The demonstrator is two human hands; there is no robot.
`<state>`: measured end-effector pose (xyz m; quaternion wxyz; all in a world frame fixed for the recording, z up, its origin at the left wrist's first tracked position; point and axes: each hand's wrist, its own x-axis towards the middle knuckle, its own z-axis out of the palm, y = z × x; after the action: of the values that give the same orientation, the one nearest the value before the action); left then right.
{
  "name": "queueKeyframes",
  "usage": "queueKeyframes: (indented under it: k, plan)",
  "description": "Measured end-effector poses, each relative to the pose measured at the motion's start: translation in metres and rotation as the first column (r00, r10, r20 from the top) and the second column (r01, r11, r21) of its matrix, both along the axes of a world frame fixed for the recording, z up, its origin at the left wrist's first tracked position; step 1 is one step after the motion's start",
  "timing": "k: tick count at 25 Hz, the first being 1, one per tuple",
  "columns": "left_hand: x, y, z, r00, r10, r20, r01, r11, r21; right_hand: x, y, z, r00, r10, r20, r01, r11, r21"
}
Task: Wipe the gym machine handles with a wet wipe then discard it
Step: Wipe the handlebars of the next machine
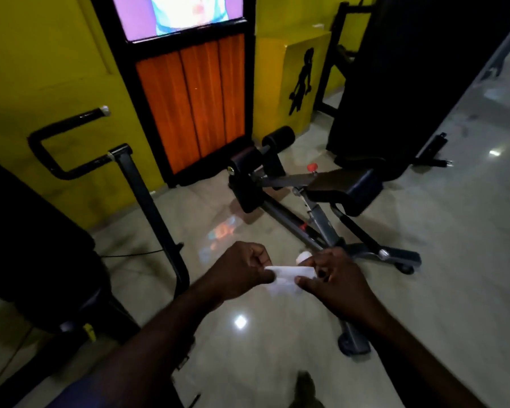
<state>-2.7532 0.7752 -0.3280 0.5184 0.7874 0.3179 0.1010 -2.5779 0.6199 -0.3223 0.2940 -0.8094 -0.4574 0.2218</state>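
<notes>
Head view: both hands meet low in the middle of the picture, above the glossy floor (424, 260). The left hand (242, 269) has its fingers curled and pinches the left edge of a white wipe (289, 275). The right hand (336, 281) pinches the right edge between thumb and fingers. The wipe hangs stretched between the two hands and touches nothing else. It looks folded or only partly opened, though blur hides how many layers there are.

The nearest handle (56, 148) is a black bent bar on the left, against the yellow wall (27, 54). It is well apart from the wipe, so no wiping has begun.

The main risk I see is in the pull. With two hands tugging opposite edges, a thin wet sheet could tear, or slip out of one pinch and drop onto the floor, where it would pick up dirt before reaching the bar. A wipe opened only partway would also cover little of the bar. The handle bends twice, so a quick pass could easily miss the inside of the curves and the pale-tipped end.

The bench (336, 184) has frame legs that run close to the person's feet, which could cause a trip when stepping left.
</notes>
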Motion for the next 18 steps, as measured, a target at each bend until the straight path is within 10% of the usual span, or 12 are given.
queueKeyframes:
  k: [6, 11, 18]
  plan:
    - [-0.009, 0.122, -0.006, 0.921, 0.388, -0.021, -0.388, 0.918, -0.084, 0.03, 0.182, -0.019, 0.924, 0.371, -0.089, -0.36, 0.925, 0.119]
    - [-0.031, 0.19, -0.001, 0.8, 0.598, -0.034, -0.599, 0.796, -0.093, 0.034, 0.313, -0.017, 0.659, 0.393, -0.641, -0.453, 0.888, 0.078]
    - [-0.079, 0.28, -0.014, 0.39, 0.919, 0.061, -0.898, 0.394, -0.195, -0.018, 0.483, -0.008, 0.335, 0.255, -0.907, -0.667, 0.744, -0.037]
